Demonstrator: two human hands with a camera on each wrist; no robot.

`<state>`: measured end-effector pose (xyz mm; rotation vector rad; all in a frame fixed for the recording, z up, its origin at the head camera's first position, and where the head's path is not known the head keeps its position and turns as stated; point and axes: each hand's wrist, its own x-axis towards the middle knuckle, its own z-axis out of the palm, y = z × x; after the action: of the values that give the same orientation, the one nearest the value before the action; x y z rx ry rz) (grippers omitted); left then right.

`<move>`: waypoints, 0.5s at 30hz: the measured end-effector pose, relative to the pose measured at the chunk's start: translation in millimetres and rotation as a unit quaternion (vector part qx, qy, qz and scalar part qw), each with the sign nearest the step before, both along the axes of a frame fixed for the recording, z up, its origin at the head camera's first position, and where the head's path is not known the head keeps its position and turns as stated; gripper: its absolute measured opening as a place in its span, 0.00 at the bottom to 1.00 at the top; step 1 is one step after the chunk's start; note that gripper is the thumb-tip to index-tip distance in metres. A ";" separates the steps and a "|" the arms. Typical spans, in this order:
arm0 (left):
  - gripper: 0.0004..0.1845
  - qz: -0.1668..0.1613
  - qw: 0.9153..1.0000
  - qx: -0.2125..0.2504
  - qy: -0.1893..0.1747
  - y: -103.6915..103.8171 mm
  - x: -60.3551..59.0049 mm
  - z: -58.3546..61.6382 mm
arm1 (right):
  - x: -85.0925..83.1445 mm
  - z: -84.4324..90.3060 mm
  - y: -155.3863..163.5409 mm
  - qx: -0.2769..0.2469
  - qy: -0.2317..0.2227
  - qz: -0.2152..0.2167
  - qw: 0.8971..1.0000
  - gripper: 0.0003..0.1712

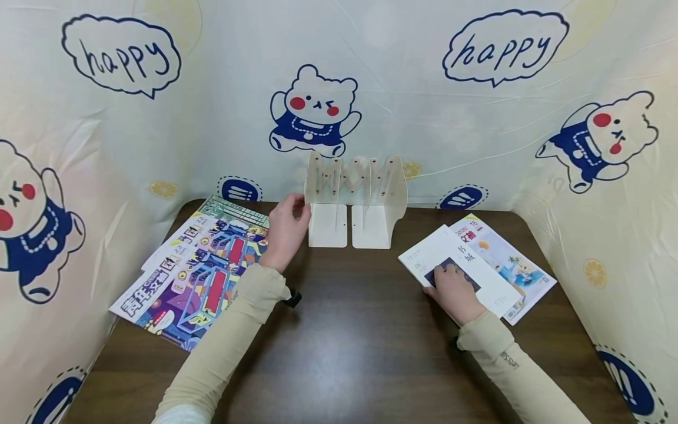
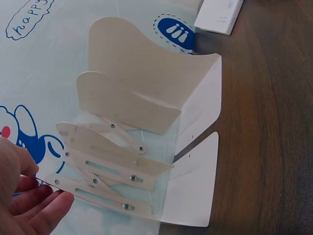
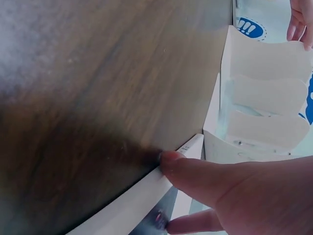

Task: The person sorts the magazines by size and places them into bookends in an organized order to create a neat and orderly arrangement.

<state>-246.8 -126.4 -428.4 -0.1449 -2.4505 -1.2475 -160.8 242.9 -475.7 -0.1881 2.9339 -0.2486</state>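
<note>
In the head view the left hand [image 1: 286, 227] at centre touches the cream bookstand [image 1: 356, 200] with relaxed fingers while the right hand [image 1: 452, 291], lower right, grips the white book [image 1: 477, 271]; the left wrist view shows straight fingers [image 2: 44, 208] at the stand's lower-left end, and the right wrist view a thumb [image 3: 195, 176] curled over the book's edge.

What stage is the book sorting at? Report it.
Done: nothing stands in the rack; its slots are empty. In hand: the left hand touches the rack's left end, and the right hand grips the white book. Left: that book, the magazine under it and the colourful magazines lie flat.
</note>
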 end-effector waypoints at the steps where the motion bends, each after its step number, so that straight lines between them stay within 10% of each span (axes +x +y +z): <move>1: 0.14 0.000 1.000 0.001 0.000 0.0 0.0 0.0 | -0.3 0.3 -0.5 0.001 -0.001 0.000 1.000 0.30; 15: 0.14 -0.003 1.000 0.006 -0.002 -1.1 0.4 -0.1 | -0.2 -3.1 -14.6 0.005 0.062 0.072 0.995 0.09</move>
<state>-246.4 -127.5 -428.5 -0.1476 -2.4476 -1.2669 -161.0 228.3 -478.9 -0.4268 3.0245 -0.2060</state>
